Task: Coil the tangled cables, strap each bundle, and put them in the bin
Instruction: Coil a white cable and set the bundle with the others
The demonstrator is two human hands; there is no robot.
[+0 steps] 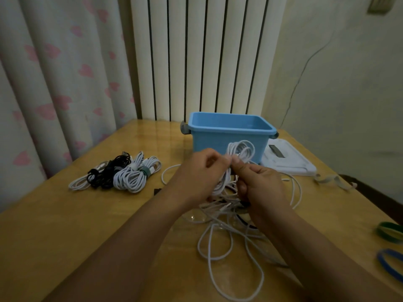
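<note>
Above a tangle of white cables (229, 232) on the wooden table (65, 236), both my hands hold a half-wound white coil (242, 149). My left hand (200, 173) pinches the coil's strands from the left. My right hand (259, 184) grips the same bundle from the right, its fingers curled round the cable. An open blue bin (231, 131) stands just behind the coil; its inside looks bare. Several strapped bundles lie at the left: a white one (135, 175) with a green strap, a black one (109, 173) and another white one (80, 182).
A white bin lid (287, 160) lies to the right of the bin. Green (390, 232) and blue (390, 262) bands lie at the table's right edge, with a pale strap (333, 182) further back. Curtain and radiator stand behind the table.
</note>
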